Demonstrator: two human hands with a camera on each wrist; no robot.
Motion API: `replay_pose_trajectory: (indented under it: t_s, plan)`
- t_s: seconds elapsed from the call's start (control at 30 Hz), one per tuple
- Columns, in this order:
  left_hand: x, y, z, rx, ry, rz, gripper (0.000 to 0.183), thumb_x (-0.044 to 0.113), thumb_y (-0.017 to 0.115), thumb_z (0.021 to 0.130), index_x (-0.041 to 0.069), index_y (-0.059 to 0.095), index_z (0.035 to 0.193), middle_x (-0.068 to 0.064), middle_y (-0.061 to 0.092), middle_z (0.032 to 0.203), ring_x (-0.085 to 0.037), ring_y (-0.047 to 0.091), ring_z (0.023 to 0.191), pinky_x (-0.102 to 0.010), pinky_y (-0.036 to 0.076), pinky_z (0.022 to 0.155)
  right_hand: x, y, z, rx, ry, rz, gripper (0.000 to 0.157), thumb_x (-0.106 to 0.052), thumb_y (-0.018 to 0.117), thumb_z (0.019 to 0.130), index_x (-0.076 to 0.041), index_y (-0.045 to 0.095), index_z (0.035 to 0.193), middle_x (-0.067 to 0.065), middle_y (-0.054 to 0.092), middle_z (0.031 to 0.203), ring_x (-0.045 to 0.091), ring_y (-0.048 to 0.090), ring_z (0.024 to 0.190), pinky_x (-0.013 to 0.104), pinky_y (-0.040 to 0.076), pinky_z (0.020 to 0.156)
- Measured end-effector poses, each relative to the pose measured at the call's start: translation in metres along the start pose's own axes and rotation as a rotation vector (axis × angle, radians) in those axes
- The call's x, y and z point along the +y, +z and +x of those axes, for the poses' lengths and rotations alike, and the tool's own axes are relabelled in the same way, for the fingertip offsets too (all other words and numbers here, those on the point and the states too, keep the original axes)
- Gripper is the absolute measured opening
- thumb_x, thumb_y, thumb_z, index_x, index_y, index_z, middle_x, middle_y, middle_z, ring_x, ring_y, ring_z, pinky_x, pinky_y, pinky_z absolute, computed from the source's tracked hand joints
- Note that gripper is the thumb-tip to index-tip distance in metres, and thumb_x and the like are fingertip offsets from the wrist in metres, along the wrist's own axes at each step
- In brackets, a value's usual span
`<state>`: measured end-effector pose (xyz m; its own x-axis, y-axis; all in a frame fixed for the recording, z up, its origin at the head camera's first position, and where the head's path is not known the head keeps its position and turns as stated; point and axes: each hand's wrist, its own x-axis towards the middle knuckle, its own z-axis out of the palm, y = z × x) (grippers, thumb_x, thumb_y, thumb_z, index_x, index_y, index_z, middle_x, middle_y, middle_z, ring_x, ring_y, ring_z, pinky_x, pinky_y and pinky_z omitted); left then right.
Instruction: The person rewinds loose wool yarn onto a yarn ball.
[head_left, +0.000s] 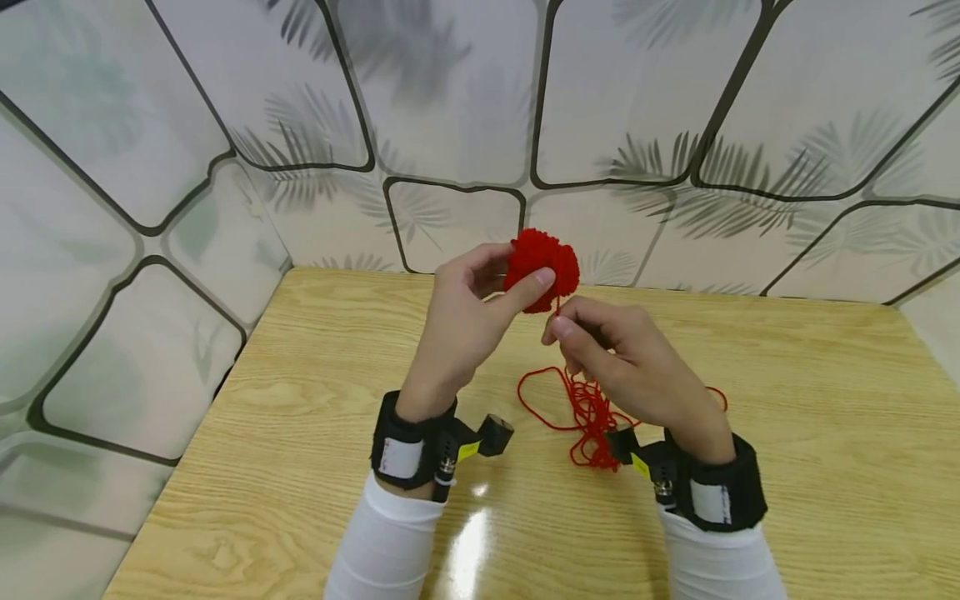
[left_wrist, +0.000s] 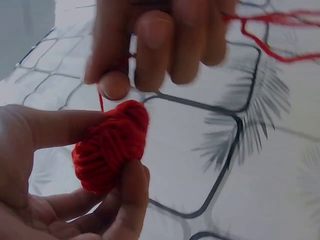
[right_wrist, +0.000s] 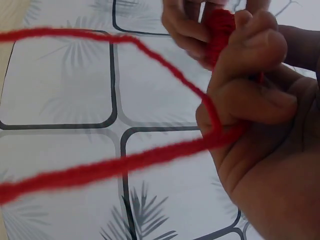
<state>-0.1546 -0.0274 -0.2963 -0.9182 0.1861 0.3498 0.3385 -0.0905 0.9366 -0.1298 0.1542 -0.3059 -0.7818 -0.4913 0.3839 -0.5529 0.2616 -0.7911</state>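
A small red ball of yarn (head_left: 542, 265) is held up over the far part of the table. My left hand (head_left: 468, 312) grips it, thumb across the near face and fingers behind, as the left wrist view (left_wrist: 111, 150) also shows. Just right of and below the ball, my right hand (head_left: 626, 354) pinches the red strand (head_left: 558, 305) that leads off it. In the right wrist view, two lengths of yarn (right_wrist: 165, 155) run out from between the curled fingers of that hand. Beneath the right hand, a loose tangle of red yarn (head_left: 588, 408) lies on the table.
The light wooden table (head_left: 300, 467) meets a patterned wall (head_left: 457, 225) at its far edge, and another wall (head_left: 97, 350) stands along the left. Each wrist wears a black strap (head_left: 405, 442) with a small camera. One yarn loop (head_left: 718, 396) extends right of the right wrist.
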Motion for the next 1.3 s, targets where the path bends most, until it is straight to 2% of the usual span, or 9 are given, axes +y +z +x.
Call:
replay_pose_trajectory:
  t_s: [0.1,0.2,0.27,0.37,0.57,0.7,0.93,1.13,1.3]
  plan:
    - [0.004,-0.005,0.0,-0.116,-0.057,-0.233,0.035,0.02,0.064,0.085,0.002,0.059,0.114,-0.014,0.061,0.109,-0.028,0.058,0.1,-0.041,0.046,0.086,0.004,0.0,0.001,-0.066,0.009,0.044,0.011,-0.015,0.047,0.095,-0.015,0.058,0.095,0.0,0.047,0.067,0.015,0.042,0.054,0.031,0.036,0.047]
    - [0.009,-0.011,-0.002,-0.27,-0.132,-0.323,0.033,0.016,0.06,0.087,-0.002,0.058,0.114,-0.017,0.06,0.11,-0.031,0.056,0.1,-0.043,0.044,0.088,0.009,-0.003,0.001,-0.084,0.021,0.058,0.011,-0.014,0.047,0.095,-0.012,0.058,0.097,0.001,0.048,0.068,0.018,0.044,0.056,0.031,0.037,0.048]
    - [0.011,-0.016,-0.004,-0.371,-0.165,-0.289,0.032,0.016,0.059,0.088,-0.002,0.058,0.114,-0.017,0.059,0.109,-0.031,0.055,0.098,-0.043,0.044,0.087,0.011,-0.007,0.001,-0.063,0.04,0.056,0.011,-0.014,0.047,0.095,-0.012,0.058,0.098,0.002,0.048,0.068,0.019,0.043,0.055,0.032,0.037,0.047]
    - [0.013,-0.02,-0.007,-0.466,-0.163,-0.065,0.03,0.021,0.061,0.086,0.005,0.06,0.112,-0.012,0.061,0.106,-0.027,0.057,0.094,-0.04,0.048,0.08,0.011,-0.012,-0.001,0.021,0.08,0.021,0.01,-0.017,0.049,0.095,-0.013,0.058,0.092,0.003,0.045,0.065,0.019,0.041,0.053,0.032,0.035,0.046]
    - [0.007,-0.011,-0.007,-0.354,-0.106,0.469,0.034,0.029,0.063,0.084,0.012,0.054,0.112,0.001,0.058,0.098,-0.015,0.056,0.085,-0.028,0.048,0.069,0.006,-0.014,-0.002,0.145,0.132,0.006,0.013,-0.022,0.051,0.094,-0.013,0.057,0.087,0.005,0.042,0.063,0.02,0.04,0.053,0.034,0.033,0.047]
    - [0.0,-0.004,-0.004,-0.186,-0.112,0.535,0.039,0.029,0.062,0.085,0.009,0.051,0.116,0.0,0.057,0.101,-0.014,0.055,0.088,-0.025,0.048,0.068,0.003,-0.009,0.0,0.121,0.087,-0.01,0.009,-0.018,0.051,0.094,-0.014,0.058,0.09,0.003,0.044,0.064,0.017,0.04,0.052,0.033,0.034,0.045]
    - [-0.004,-0.004,0.001,0.047,-0.039,0.147,0.039,0.029,0.064,0.085,0.007,0.052,0.115,-0.005,0.059,0.106,-0.019,0.058,0.093,-0.032,0.05,0.077,0.001,-0.003,0.001,0.038,0.049,-0.013,0.01,-0.018,0.049,0.095,-0.016,0.058,0.091,0.0,0.045,0.065,0.015,0.041,0.053,0.032,0.035,0.046]
    - [0.002,-0.006,0.003,0.015,-0.087,-0.303,0.042,0.017,0.062,0.087,0.0,0.047,0.122,-0.015,0.054,0.118,-0.029,0.055,0.106,-0.039,0.046,0.087,0.002,0.002,0.002,-0.049,0.028,-0.017,0.013,-0.02,0.046,0.096,-0.02,0.058,0.091,0.001,0.046,0.064,0.013,0.04,0.052,0.031,0.033,0.046]
    - [0.003,-0.014,0.004,-0.082,-0.129,-0.508,0.04,0.017,0.058,0.089,-0.003,0.048,0.123,-0.017,0.05,0.123,-0.028,0.049,0.112,-0.041,0.039,0.096,0.004,0.002,0.002,-0.074,0.026,-0.023,0.013,-0.02,0.046,0.096,-0.02,0.058,0.09,0.001,0.047,0.064,0.013,0.04,0.052,0.03,0.033,0.046]
